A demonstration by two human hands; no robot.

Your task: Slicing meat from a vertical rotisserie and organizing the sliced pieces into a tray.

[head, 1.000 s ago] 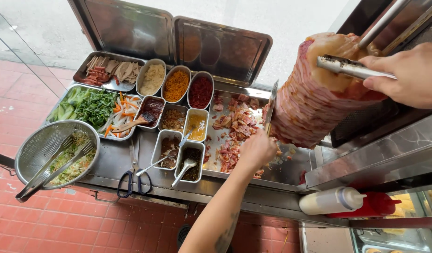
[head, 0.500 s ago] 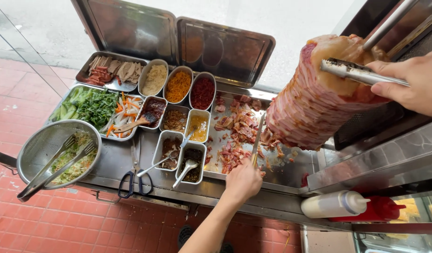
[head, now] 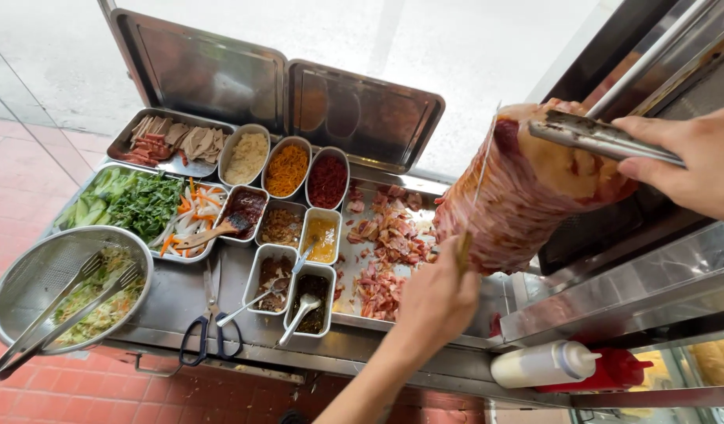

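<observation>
Looking like a street food stall: vertical meat spit [head: 527, 188], steel table [head: 181, 298] carrying topping tubs [head: 287, 169], sauce bottles [head: 546, 365], tiled pavement [head: 32, 180] alongside.

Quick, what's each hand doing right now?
Left hand: closed on a knife, its blade against the meat cone.
Right hand: closed on metal tongs pressed to the cone's top.

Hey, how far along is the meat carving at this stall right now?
Done: a pile of shaved meat already lies in the tray. In hand: the left hand runs a long knife against the meat cone, while the right hand steadies it with tongs. Left: most of the cone is uncut.
</observation>
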